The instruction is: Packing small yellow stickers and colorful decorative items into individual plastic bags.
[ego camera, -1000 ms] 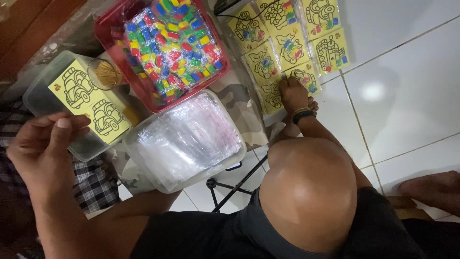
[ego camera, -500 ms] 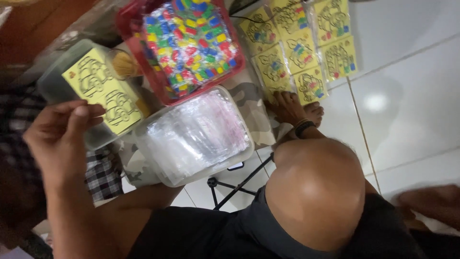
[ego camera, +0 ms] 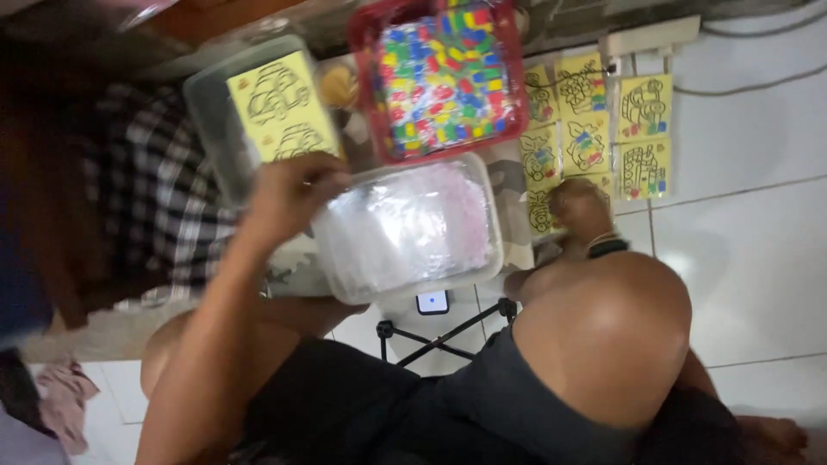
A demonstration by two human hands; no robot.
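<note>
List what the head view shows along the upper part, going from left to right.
Checked cloth → clear box with yellow car sheets → red tray of coloured pieces → yellow picture sheets on the floor.

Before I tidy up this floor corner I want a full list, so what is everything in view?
red basket: one, full of small multicoloured pieces, top centre.
clear bin: one, holding yellow picture cards, upper left.
clear tub: one, filled with clear plastic bags, centre.
yellow picture sheets: several, laid in rows on the white tiled floor, right of the basket.
checked cloth: one, dark and white, left.
small tripod: one, black, with a phone, below the tub.
power strip: one, white, top right.
left hand: at the tub's left edge; grip unclear.
right hand: resting on the sheets; grip unclear.
</note>
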